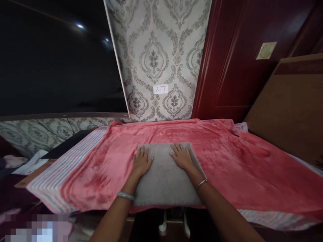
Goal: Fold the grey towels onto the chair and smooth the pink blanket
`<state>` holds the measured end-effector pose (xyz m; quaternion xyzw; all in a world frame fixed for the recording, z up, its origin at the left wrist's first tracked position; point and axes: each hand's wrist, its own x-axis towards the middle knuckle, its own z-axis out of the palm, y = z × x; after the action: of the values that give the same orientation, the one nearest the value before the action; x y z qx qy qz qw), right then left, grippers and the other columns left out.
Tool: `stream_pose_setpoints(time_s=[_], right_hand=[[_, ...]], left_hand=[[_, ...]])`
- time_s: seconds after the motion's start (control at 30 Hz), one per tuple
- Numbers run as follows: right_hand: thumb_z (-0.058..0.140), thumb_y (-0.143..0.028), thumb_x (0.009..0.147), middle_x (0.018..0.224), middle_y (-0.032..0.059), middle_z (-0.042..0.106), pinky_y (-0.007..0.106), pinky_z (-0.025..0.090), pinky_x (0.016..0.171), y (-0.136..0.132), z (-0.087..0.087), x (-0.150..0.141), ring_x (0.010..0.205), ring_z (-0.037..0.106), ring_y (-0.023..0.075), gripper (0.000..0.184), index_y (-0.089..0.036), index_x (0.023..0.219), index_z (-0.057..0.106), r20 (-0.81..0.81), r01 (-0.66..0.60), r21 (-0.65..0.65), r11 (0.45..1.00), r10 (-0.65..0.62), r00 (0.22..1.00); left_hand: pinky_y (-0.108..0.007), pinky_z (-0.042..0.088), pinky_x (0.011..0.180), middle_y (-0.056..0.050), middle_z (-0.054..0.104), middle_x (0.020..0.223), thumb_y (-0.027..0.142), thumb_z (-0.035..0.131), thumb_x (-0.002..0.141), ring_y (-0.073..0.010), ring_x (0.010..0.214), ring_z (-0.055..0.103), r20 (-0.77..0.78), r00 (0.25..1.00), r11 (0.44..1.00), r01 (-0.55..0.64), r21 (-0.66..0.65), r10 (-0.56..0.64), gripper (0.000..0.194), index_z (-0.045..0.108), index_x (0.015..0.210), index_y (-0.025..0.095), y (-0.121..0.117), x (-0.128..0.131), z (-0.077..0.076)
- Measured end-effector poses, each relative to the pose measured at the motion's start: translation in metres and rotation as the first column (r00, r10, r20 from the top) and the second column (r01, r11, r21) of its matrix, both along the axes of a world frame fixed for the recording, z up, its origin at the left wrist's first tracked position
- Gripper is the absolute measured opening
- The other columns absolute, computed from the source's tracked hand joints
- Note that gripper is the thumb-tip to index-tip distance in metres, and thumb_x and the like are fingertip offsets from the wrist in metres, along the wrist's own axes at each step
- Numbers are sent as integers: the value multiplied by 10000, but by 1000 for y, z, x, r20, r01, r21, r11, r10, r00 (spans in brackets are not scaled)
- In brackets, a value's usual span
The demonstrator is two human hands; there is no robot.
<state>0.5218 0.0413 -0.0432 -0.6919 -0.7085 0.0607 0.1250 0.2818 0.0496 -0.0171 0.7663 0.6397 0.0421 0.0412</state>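
Lying palm down on the grey cloth [165, 181], the left hand [142, 162] sits near its far left corner, thumb spread from the fingers; the right hand [182, 157] sits near its far right corner, fingers slightly fanned. The cloth is at the near edge of a pink blanket [108, 158]. Striped fabric [68, 161] shows along the left; what supports it all is hard to make out.

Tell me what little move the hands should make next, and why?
Maybe slide the left hand and right hand gently outward to smooth the gray cloth, because both rest palm-down near its far corners, and it lies spread out on the pink blanket.
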Motion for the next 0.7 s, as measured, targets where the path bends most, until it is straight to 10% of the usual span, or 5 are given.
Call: stream_pose_setpoints(time_s=[0.3,0.5,0.7], right_hand=[[311,-388,1048,1676,111,206,606,170,1195,-4,27,-26,1538,167,310,579,-231,1605,308,2,38,-77,996,-38,999],[311,-339,1039,1667,73,249,607,125,1214,-15,25,-89,1532,185,301,563,-233,1591,345,-47,-256,4,967,256,966],[366,-434,1031,1672,84,224,539,125,1232,-9,13,-48,1539,171,298,606,-218,1597,338,-45,-149,-22,989,148,988]], left_hand=[[-592,268,1200,-150,187,1687,485,392,1019,-350,1561,134,22,1000,997,19,69,-20,612,354,1585,254,-3,0,-7],[-596,284,1189,-150,198,1683,463,422,1020,-354,1556,155,2,1000,996,25,90,-25,568,396,1563,297,-5,-1,-4],[-595,285,1190,-160,199,1680,452,413,1025,-356,1557,149,-5,1000,995,31,96,-31,568,390,1567,285,-1,-2,-8]])
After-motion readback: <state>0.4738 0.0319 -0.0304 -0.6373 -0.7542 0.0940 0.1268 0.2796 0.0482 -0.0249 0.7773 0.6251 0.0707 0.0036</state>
